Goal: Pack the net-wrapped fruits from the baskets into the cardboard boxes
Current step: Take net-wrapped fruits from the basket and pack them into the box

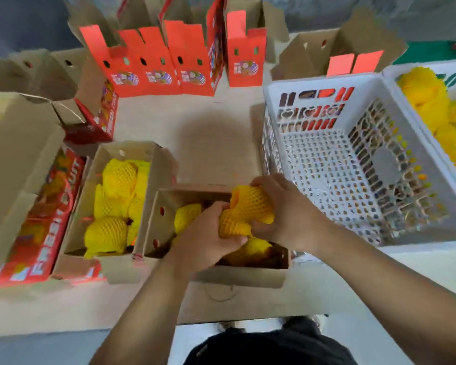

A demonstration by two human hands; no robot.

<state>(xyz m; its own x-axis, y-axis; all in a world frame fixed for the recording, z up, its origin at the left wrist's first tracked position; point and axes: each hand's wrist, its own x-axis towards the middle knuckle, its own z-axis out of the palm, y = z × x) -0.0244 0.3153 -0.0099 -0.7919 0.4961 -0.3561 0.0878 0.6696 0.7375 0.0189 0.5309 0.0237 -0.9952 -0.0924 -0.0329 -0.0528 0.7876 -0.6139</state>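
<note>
Over the open cardboard box (169, 206) in front of me, both hands hold yellow net-wrapped fruits. My left hand (206, 238) grips one fruit (232, 225) from the left. My right hand (287, 212) grips another fruit (250, 204) just above it. More wrapped fruits (187, 217) lie inside this box, partly hidden by my hands. A second open box (100, 164) to the left holds several wrapped fruits (116, 196). The white plastic basket (327, 164) on the right has nothing in it. A further basket (395, 77) at the far right holds yellow wrapped fruits (427, 98).
Several upright red boxes (153, 61) stand at the back of the table. A large red-printed carton (37, 206) lies at the left. Brown open boxes (327, 51) stand behind the baskets. Bare tabletop (211, 133) shows in the middle.
</note>
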